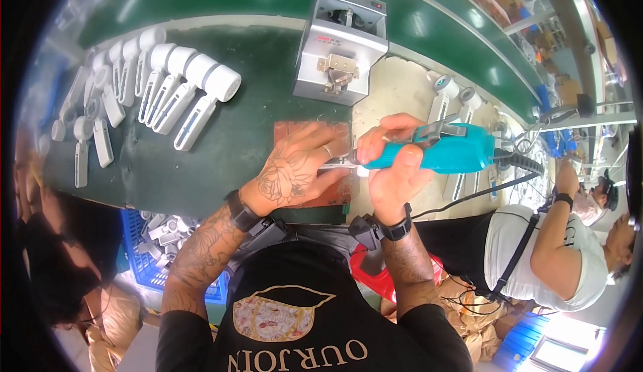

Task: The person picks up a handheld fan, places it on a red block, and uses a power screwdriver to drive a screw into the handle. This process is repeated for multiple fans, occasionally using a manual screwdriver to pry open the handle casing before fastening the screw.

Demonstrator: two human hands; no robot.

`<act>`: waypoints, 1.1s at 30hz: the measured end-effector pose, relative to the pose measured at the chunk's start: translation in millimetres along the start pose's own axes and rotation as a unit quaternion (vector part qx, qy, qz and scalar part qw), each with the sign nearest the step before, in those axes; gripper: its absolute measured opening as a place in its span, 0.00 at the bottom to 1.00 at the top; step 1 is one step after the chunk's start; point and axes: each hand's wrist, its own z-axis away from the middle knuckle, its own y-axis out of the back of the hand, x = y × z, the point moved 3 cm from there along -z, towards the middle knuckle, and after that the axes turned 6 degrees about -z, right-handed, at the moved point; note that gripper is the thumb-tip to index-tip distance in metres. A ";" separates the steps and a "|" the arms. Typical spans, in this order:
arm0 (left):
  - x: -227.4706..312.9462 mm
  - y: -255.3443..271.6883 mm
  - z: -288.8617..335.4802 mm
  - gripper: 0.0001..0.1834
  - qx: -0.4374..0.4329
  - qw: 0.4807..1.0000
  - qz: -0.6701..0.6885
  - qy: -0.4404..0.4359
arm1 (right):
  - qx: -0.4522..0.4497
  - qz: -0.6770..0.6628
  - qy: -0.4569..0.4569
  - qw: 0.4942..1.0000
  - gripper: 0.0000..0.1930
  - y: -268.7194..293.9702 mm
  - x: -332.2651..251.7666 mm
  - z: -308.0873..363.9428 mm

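My right hand [396,174] is wrapped round a teal electric screwdriver [469,149], which lies nearly level with its tip toward my left hand. A dark cable runs off its right end. My left hand [289,171] is closed over a small white part [337,165], with fingers and thumb reaching toward the tool's tip. Most of that part is hidden by my fingers. Beneath my left hand is a reddish-brown pad [321,200] at the table's front edge. Whether the tip touches a screw cannot be made out.
Several white handheld fans [201,107] lie in rows on the dark green table [251,57]. Ahead stands a grey machine [340,43]. More white fans [440,97] lie to the right. A blue crate [136,238] of white parts sits below left. A person [549,251] works at right.
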 end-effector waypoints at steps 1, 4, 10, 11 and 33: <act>0.8 0.9 -1.0 0.18 0.003 1.000 0.025 0.014 | -0.001 0.000 0.000 1.000 0.34 -0.6 -1.0 -1.0; 1.8 4.4 -4.2 0.15 0.016 1.000 0.022 0.007 | -0.009 0.008 -0.011 1.000 0.34 -2.2 -4.7 -7.2; -11.0 16.2 -10.3 0.20 -0.034 0.999 -0.036 0.016 | 0.024 0.012 0.030 0.999 0.25 -12.0 -2.5 -56.3; -10.5 17.0 -9.4 0.20 -0.031 0.999 -0.039 0.016 | 0.020 0.010 0.032 0.999 0.25 -16.1 1.7 -65.3; -12.0 8.8 -5.4 0.25 -0.006 0.998 -0.057 -0.010 | 0.030 0.044 -0.040 0.998 0.20 -10.5 0.6 -52.1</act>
